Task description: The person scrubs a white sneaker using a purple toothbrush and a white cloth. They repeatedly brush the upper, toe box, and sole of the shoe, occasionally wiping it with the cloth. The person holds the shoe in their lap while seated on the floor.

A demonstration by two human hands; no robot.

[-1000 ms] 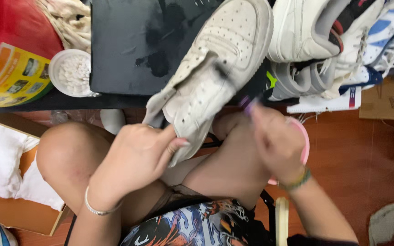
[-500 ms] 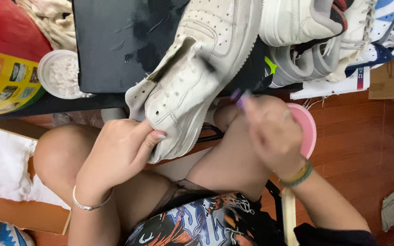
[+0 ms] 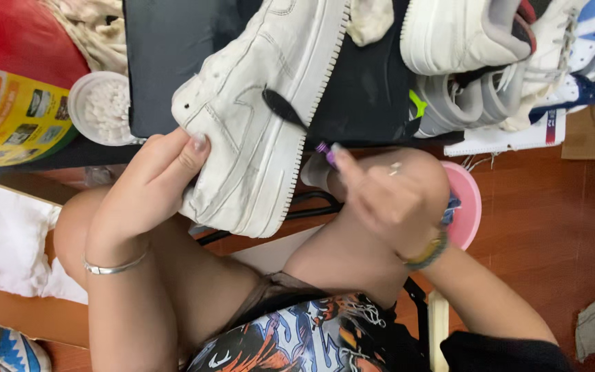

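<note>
A dirty white sneaker (image 3: 270, 103) lies tilted over the edge of a dark mat (image 3: 166, 62), sole to the right. My left hand (image 3: 149, 189) grips its heel end, thumb on the upper. My right hand (image 3: 387, 196) holds a small brush with a purple handle (image 3: 325, 149); its black bristle head (image 3: 280, 107) rests on the sneaker's side near the sole. Both hands are above my bare knees.
A small round tub of white cream (image 3: 101, 107) sits left of the sneaker, next to a red bag (image 3: 15, 76). More sneakers (image 3: 476, 48) are piled at top right. A pink round lid (image 3: 466, 210) lies by my right knee. White cloth (image 3: 5, 238) at left.
The sneaker has turned and moved up and right in view. The brush head now lies on its side. My left hand has shifted along to the heel end.
</note>
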